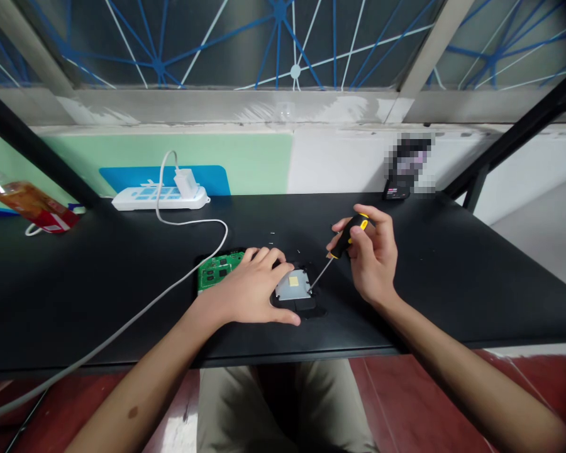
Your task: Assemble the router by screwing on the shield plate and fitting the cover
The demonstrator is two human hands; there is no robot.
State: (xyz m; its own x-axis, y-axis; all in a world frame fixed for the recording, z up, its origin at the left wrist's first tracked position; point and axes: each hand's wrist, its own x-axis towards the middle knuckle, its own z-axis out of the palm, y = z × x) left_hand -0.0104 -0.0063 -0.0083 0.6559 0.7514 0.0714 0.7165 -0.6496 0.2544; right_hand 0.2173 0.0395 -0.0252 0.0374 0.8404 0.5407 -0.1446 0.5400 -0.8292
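Observation:
My right hand [372, 251] grips a black and yellow screwdriver [349, 238]. Its thin shaft slants down to the left, and the tip meets the right corner of a silver metal plate [290, 290] with a pale yellow square pad on it. That plate sits in a black casing [306, 307]. Spread over the casing's left side, my left hand [252, 286] lies with fingers apart, steadying it. A green circuit board [213, 272] shows to the left, partly hidden under that hand. Several tiny screws [271, 233] lie on the table behind.
A white cable [188, 272] crosses the black table [429, 270] from a charger on a white power strip [146, 198]. A drink bottle [42, 204] leans at far left. A phone [403, 170] stands against the back wall at right.

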